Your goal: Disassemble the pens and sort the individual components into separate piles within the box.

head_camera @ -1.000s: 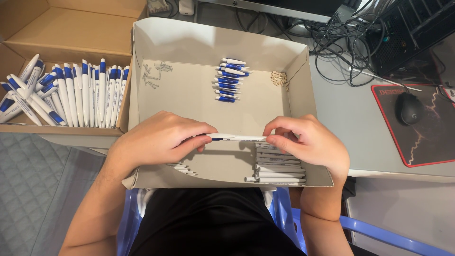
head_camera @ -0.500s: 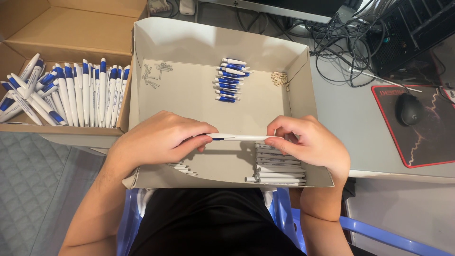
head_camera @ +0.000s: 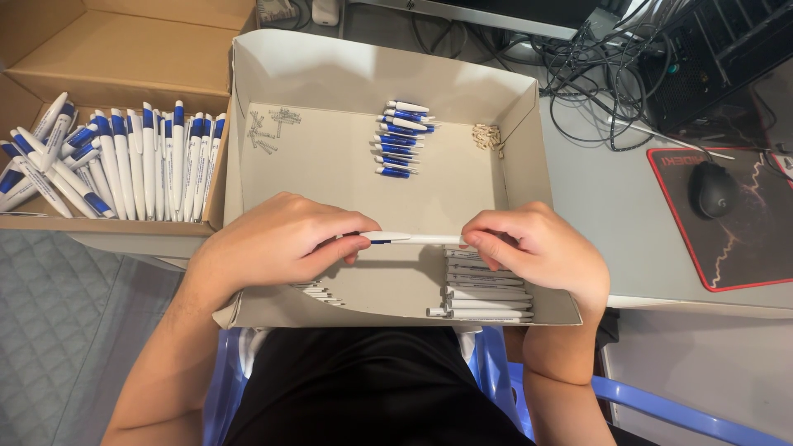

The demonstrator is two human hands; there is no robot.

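Tray (head_camera: pixel 529 124) centre; pen box (head_camera: pixel 124 58) left; mouse (head_camera: pixel 714 189) right.

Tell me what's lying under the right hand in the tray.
Under the right hand, a stack of white pen barrels lies in the cardboard tray. The hand covers the stack's upper end.

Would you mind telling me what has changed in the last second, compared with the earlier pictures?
Nothing has visibly changed. The left hand and right hand still hold the white pen level between them over the grey cardboard tray, one at each end. The piles of pen parts in the tray lie as before.
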